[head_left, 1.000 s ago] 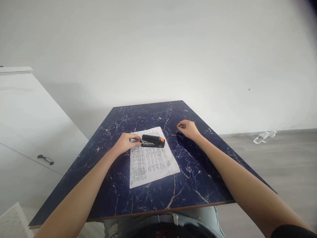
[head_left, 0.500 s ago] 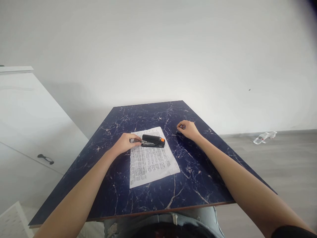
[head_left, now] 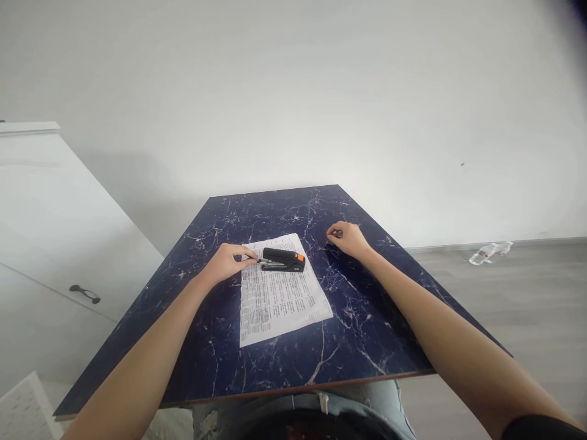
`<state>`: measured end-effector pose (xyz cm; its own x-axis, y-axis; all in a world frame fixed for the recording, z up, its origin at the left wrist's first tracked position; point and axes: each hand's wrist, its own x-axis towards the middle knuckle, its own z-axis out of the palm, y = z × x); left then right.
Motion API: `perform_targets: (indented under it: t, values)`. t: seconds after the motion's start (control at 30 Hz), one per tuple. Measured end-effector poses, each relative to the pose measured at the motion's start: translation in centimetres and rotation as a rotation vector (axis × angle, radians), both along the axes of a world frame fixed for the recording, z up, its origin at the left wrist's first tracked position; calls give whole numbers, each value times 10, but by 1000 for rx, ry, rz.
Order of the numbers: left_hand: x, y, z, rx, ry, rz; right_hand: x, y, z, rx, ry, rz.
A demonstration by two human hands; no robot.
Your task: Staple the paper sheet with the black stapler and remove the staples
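Observation:
A black stapler (head_left: 283, 260) with an orange patch at its right end lies on a printed sheet of paper (head_left: 293, 305), its jaw end facing left. My left hand (head_left: 225, 263) comes in from the left, with thumb and index finger pinched at the stapler's jaw end. Fine metal parts show along the stapler's lower arm there. To the right of the paper, my right hand (head_left: 348, 238) rests at the tabletop with its fingers curled and thumb and fingertips close together. What they hold, if anything, is too small to make out.
Everything lies on a dark blue marble-patterned table (head_left: 293, 373). A white cabinet (head_left: 55, 232) with a black handle (head_left: 85, 294) stands left. Beyond the table is a pale wall (head_left: 293, 98). A clear plastic item (head_left: 490, 253) lies on the floor to the right.
The fingers of my left hand have closed in at the stapler's jaw end, and the dark strip that stuck out between them no longer shows. My right hand is nearly still.

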<state>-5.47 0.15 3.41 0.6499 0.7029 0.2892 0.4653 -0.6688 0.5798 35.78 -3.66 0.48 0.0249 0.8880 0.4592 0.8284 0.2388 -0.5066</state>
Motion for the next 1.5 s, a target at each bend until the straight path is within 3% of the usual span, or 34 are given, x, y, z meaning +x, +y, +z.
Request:
perform_targets:
  t: [0.7,1.1,1.23,1.37,1.5]
  values:
    - [4,1,-2,-57,-17,-49,-1,0,1,0,-8,16]
    - [-6,2,4,-21,110,13,-11,-7,9,14,80,16]
    - [13,-4,-4,17,59,70,-40,-20,20,-28,213,193]
    - [35,-11,-13,-37,42,-1,-80,-32,24,-121,233,449]
    - [36,-10,-13,-73,13,-5,-103,-37,19,-143,159,515]
